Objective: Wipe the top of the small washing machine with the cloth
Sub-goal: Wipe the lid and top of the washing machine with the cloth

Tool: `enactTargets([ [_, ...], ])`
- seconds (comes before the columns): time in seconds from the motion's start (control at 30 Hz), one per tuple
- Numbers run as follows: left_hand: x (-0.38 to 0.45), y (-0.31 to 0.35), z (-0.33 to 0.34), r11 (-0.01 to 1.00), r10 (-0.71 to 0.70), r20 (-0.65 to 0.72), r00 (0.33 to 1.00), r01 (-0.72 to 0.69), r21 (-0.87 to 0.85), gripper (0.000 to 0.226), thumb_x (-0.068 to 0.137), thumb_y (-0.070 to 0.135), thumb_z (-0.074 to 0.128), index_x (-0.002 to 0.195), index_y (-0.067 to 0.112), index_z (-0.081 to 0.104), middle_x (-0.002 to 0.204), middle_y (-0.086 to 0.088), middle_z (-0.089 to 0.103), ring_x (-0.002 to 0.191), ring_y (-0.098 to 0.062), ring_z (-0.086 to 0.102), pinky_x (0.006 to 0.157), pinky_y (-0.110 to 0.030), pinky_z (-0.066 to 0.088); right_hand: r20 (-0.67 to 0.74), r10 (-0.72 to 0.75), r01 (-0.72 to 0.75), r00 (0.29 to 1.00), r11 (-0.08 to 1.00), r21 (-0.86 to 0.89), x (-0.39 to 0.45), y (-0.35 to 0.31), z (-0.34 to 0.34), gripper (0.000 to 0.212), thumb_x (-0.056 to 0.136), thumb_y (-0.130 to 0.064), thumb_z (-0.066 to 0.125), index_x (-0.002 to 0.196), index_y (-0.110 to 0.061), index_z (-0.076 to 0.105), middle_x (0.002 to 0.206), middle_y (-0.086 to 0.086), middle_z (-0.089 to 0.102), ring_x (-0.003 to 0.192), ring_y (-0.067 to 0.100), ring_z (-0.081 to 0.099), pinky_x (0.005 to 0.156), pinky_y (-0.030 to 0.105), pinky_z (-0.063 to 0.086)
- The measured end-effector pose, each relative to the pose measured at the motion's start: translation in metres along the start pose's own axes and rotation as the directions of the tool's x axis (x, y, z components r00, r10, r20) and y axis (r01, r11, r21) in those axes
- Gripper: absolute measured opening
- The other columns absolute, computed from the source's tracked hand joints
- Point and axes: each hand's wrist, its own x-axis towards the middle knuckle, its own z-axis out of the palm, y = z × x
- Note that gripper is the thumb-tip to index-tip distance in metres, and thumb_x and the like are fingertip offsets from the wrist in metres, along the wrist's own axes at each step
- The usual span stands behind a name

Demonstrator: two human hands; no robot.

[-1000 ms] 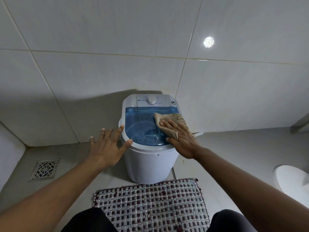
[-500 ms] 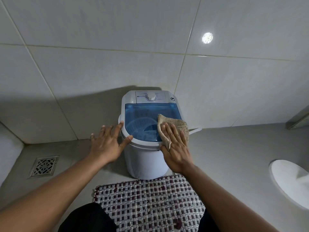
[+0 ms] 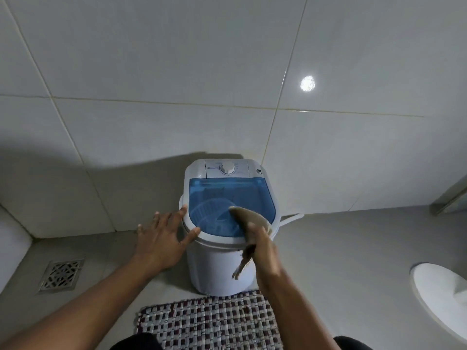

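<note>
the washer (image 3: 222, 263) stands on the floor between the two hands, its blue lid (image 3: 227, 200) just beyond the fingers. the left hand (image 3: 164, 238) is spread flat against the washer's left rim, fingers splayed, thumb hooked over the front edge, arm reaching in from the lower left. the right hand (image 3: 262, 248), blurred, is closed around the cloth (image 3: 246, 218) at the lid's near right corner, a tail of it dangling below the wrist.

dim, cool light | glare spot on wall tile (image 3: 307, 83) | right hand (image 3: 262, 246) motion-blurred | edges bowed
</note>
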Motion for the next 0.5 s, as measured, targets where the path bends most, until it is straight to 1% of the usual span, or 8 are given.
enactTargets([
  [0.07, 0.000, 0.000, 0.001, 1.000, -0.005, -0.006, 1.000, 0.005, 0.001, 0.093, 0.080, 0.091, 0.003, 0.160, 0.044, -0.006, 0.171, -0.004, 0.021, 0.159, -0.031, 0.012, 0.120, -0.071, 0.015, -0.027, 0.051, -0.040, 0.998, 0.948, 0.315, 0.010, -0.019, -0.011, 0.044, 0.102, -0.024, 0.036, 0.123, -0.014, 0.073, 0.127, 0.007, 0.073, 0.121, 0.022, 0.065, 0.111, 0.050, 0.045],
  [0.13, -0.001, 0.001, 0.001, 1.000, -0.004, -0.020, 1.000, 0.005, 0.006, 0.093, 0.079, 0.090, 0.002, 0.160, 0.043, -0.005, 0.169, -0.004, 0.025, 0.158, -0.032, 0.015, 0.120, -0.070, 0.018, 0.010, 0.144, -0.125, 0.989, 0.817, 0.564, 0.021, -0.033, -0.024, 0.046, 0.100, -0.026, 0.036, 0.121, -0.003, 0.071, 0.121, 0.019, 0.072, 0.110, 0.034, 0.065, 0.110, 0.052, 0.041],
  [0.17, -0.001, 0.001, 0.002, 1.000, -0.007, -0.033, 0.999, 0.007, 0.016, 0.095, 0.078, 0.091, -0.001, 0.160, 0.043, -0.004, 0.168, -0.004, 0.027, 0.158, -0.032, 0.017, 0.120, -0.070, 0.020, 0.040, 0.174, -0.159, 0.984, 0.754, 0.637, 0.027, -0.039, -0.029, 0.047, 0.099, -0.029, 0.036, 0.120, -0.003, 0.069, 0.117, 0.022, 0.070, 0.106, 0.037, 0.065, 0.110, 0.056, 0.040],
  [0.23, -0.001, 0.001, 0.002, 0.999, -0.010, -0.050, 0.999, 0.012, 0.040, 0.097, 0.074, 0.092, -0.006, 0.159, 0.044, -0.004, 0.167, -0.007, 0.030, 0.157, -0.032, 0.020, 0.119, -0.068, 0.023, 0.021, 0.198, -0.156, 0.980, 0.696, 0.701, 0.044, -0.051, -0.036, 0.046, 0.098, -0.033, 0.036, 0.114, -0.006, 0.069, 0.112, 0.023, 0.070, 0.103, 0.038, 0.065, 0.104, 0.059, 0.045],
  [0.33, 0.000, 0.001, 0.002, 0.997, -0.014, -0.070, 0.997, 0.019, 0.070, 0.102, 0.069, 0.093, -0.015, 0.158, 0.044, -0.005, 0.164, -0.009, 0.034, 0.156, -0.032, 0.024, 0.118, -0.068, 0.027, -0.127, 0.158, -0.030, 0.979, 0.732, 0.680, 0.083, -0.065, -0.037, 0.039, 0.096, -0.033, 0.037, 0.091, -0.009, 0.068, 0.091, 0.018, 0.069, 0.085, 0.033, 0.064, 0.091, 0.046, 0.052],
  [0.37, 0.001, 0.001, 0.002, 0.996, -0.016, -0.076, 0.997, 0.023, 0.084, 0.103, 0.068, 0.093, -0.017, 0.158, 0.044, -0.005, 0.164, -0.009, 0.035, 0.155, -0.032, 0.025, 0.117, -0.067, 0.028, -0.180, 0.143, 0.007, 0.973, 0.765, 0.644, 0.099, -0.070, -0.035, 0.036, 0.094, -0.031, 0.039, 0.080, -0.011, 0.065, 0.080, 0.016, 0.064, 0.073, 0.031, 0.059, 0.078, 0.039, 0.052],
  [0.43, 0.001, 0.001, 0.001, 0.994, -0.028, -0.070, 0.997, 0.035, 0.101, 0.101, 0.069, 0.092, -0.014, 0.158, 0.045, -0.005, 0.165, -0.009, 0.033, 0.156, -0.032, 0.024, 0.117, -0.067, 0.028, -0.269, 0.092, 0.047, 0.959, 0.882, 0.469, 0.128, -0.081, -0.026, 0.034, 0.091, -0.028, 0.037, 0.062, -0.015, 0.049, 0.060, 0.011, 0.046, 0.051, 0.025, 0.039, 0.050, 0.027, 0.034],
  [0.5, 0.001, 0.003, 0.000, 0.992, -0.041, -0.055, 0.998, 0.047, 0.118, 0.097, 0.071, 0.091, -0.011, 0.157, 0.046, -0.008, 0.167, -0.008, 0.030, 0.157, -0.031, 0.020, 0.119, -0.067, 0.025, -0.302, 0.043, 0.031, 0.952, 0.971, 0.237, 0.157, -0.086, -0.015, 0.035, 0.094, -0.030, 0.034, 0.061, -0.020, 0.038, 0.055, 0.006, 0.034, 0.043, 0.019, 0.028, 0.040, 0.020, 0.020],
])
